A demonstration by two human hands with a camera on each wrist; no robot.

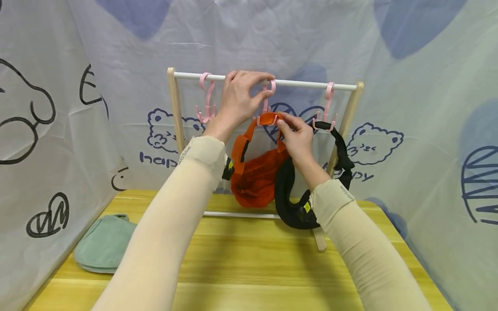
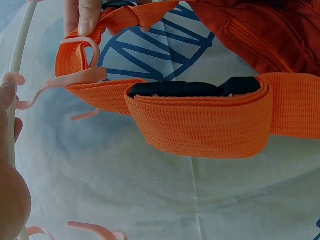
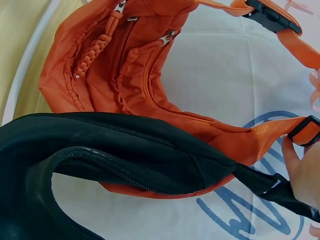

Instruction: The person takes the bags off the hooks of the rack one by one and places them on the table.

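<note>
An orange sling bag point(image 1: 254, 183) hangs by its strap point(image 2: 200, 125) from the prongs of the middle pink hook point(image 1: 266, 105). At the rod, my left hand point(image 1: 242, 96) pinches the top of that hook between thumb and fingers. My right hand point(image 1: 298, 140) grips the orange strap beside the prongs, close to a black slider point(image 3: 306, 131). To the right, a black sling bag point(image 1: 285, 185) dangles from another pink hook point(image 1: 328, 106), partly behind my right wrist. It overlaps the orange bag in the right wrist view.
A wooden rack with a white rod point(image 1: 299, 84) carries the hooks. On its left, a third pink hook point(image 1: 207, 101) holds nothing. A folded green bag point(image 1: 105, 244) lies on the wooden table point(image 1: 241, 268) at left. Printed cloth point(image 1: 272, 39) surrounds the table.
</note>
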